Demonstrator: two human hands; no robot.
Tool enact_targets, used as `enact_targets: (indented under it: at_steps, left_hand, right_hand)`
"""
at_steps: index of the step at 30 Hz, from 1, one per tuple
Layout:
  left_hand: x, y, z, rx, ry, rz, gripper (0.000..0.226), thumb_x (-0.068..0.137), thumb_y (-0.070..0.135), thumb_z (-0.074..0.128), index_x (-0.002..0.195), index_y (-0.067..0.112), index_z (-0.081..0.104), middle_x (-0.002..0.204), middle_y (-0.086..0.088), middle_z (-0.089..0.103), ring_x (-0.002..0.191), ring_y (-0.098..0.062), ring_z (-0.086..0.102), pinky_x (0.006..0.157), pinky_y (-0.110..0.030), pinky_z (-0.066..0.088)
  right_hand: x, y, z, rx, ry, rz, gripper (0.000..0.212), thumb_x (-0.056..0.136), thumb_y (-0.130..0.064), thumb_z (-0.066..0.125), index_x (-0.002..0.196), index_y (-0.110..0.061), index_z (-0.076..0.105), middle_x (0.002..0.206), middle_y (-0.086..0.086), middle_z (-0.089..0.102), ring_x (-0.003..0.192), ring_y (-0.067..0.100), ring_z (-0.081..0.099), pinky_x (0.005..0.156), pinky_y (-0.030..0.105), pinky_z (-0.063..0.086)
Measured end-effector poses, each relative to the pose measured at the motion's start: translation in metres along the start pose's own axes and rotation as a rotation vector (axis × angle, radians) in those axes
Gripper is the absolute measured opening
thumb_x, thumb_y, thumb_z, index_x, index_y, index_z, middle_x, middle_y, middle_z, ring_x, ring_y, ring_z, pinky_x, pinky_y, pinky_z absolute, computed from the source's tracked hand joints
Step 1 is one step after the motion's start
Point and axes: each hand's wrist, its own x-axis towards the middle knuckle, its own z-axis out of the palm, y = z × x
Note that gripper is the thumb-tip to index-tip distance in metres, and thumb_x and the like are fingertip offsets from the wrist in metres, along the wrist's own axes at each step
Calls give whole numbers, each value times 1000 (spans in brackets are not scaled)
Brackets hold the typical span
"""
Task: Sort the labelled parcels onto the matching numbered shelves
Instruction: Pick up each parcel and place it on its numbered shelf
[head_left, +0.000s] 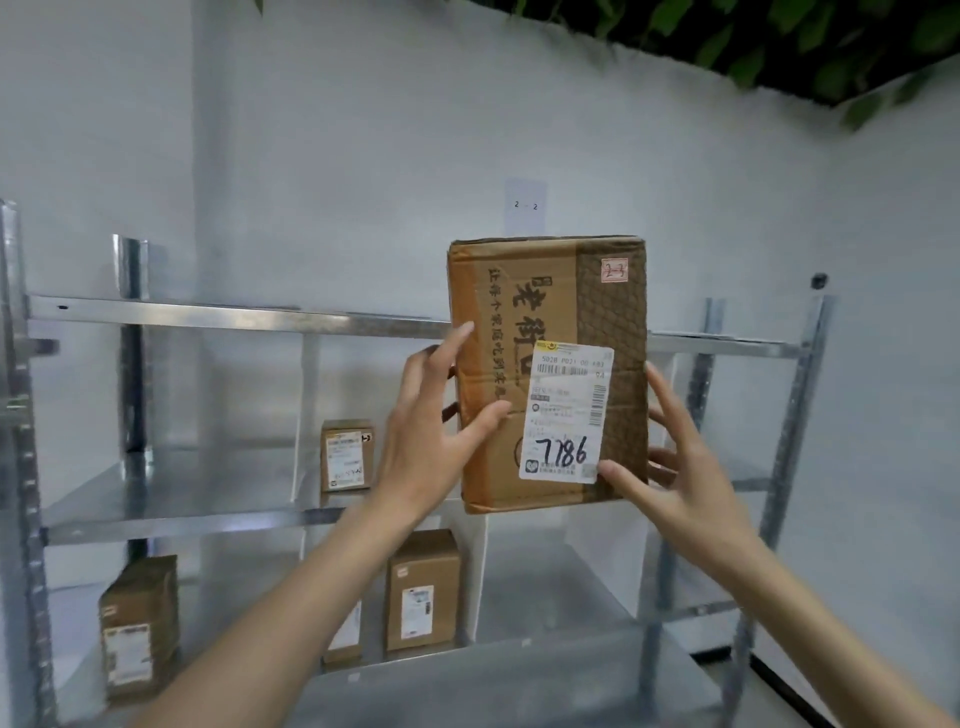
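Note:
A brown cardboard parcel (545, 312) stands upright in front of the metal shelving (171, 512). It carries a white shipping label with "7186" handwritten on it and a small pink tag marked "2-3" at its top right corner. My left hand (434, 421) grips its left edge, thumb on the front face. My right hand (675, 462) holds its lower right edge. The parcel's bottom sits level with the middle shelf. A paper sign (525, 206) reading "2 - 2" hangs on the wall just above the parcel.
One small parcel (346, 456) stands on the middle shelf left of a white divider (306, 415). On the lower shelf stand a parcel at the left (139, 629) and two more near the middle (423, 592). Green leaves (779, 41) hang at the top right.

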Motion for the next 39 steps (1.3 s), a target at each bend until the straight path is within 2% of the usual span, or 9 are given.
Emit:
enact_targets:
  at_steps: [4, 6, 8, 11, 15, 22, 26, 31, 39]
  left_hand:
    - [-1, 13, 64, 76, -85, 91, 75, 89, 46, 72, 150, 52, 28, 149, 8, 43, 119, 7, 45, 92, -20, 48]
    - [-4, 19, 95, 75, -117, 114, 78, 88, 44, 75, 151, 50, 30, 153, 8, 41, 128, 0, 46, 98, -32, 54]
    - [-14, 22, 124, 47, -165, 109, 84, 85, 39, 79, 151, 52, 29, 157, 9, 35, 137, -11, 44, 101, -48, 55]
    - [-36, 17, 161, 42, -205, 74, 91, 81, 34, 83, 150, 56, 27, 160, 10, 26, 142, -12, 38, 103, -53, 52]
    - [-66, -4, 198, 104, -252, 10, 95, 80, 35, 84, 150, 57, 23, 158, 9, 25, 139, -12, 39, 98, -54, 55]
    - [-125, -61, 251, 192, -268, -75, 101, 79, 34, 84, 151, 60, 18, 159, 7, 23, 139, -14, 39, 108, -48, 48]
    - [-160, -106, 279, 233, -258, -87, 106, 78, 34, 85, 151, 61, 13, 158, 1, 25, 134, -7, 35, 103, -34, 41]
    - [-205, -174, 315, 288, -283, -132, 115, 74, 28, 88, 155, 55, 11, 158, -13, 31, 133, -9, 37, 103, -38, 39]
    - [-265, -279, 356, 413, -370, -221, 103, 79, 43, 77, 159, 44, 13, 161, -13, 27, 130, -29, 53, 85, -56, 60]
  right_hand:
    - [-2, 47, -53, -103, -35, -31, 98, 87, -29, 80, 156, -61, 18, 150, -39, 34, 132, -4, 52, 100, 31, 57]
    - [-4, 73, -74, -130, -26, -36, 99, 89, -22, 79, 156, -61, 17, 156, -30, 37, 137, 3, 50, 102, 41, 58]
    - [-7, 99, -90, -142, -11, -34, 100, 90, -19, 79, 157, -60, 17, 154, -27, 38, 137, 1, 49, 101, 40, 58]
    - [-16, 136, -104, -174, -26, -31, 102, 89, -16, 79, 157, -59, 16, 147, -38, 35, 133, -10, 46, 101, 29, 56]
    - [-31, 184, -102, -265, -54, -39, 107, 87, -17, 82, 159, -56, 14, 157, -17, 39, 139, 2, 45, 106, 34, 53]
    - [-62, 278, -61, -365, -155, 45, 114, 85, -24, 84, 157, -62, 3, 166, -5, 31, 144, 19, 47, 106, 51, 53]
    - [-76, 328, -28, -452, -173, 35, 116, 83, -29, 86, 158, -59, 3, 162, 0, 37, 121, 19, 64, 87, 42, 62]
    - [-89, 394, 21, -562, -204, 44, 124, 66, -29, 98, 163, -39, 23, 149, 9, 52, 99, 20, 73, 58, 29, 60]
    - [-101, 515, 99, -533, -299, -31, 121, 75, -32, 91, 164, -45, 9, 158, 8, 43, 128, 29, 60, 76, 43, 64]
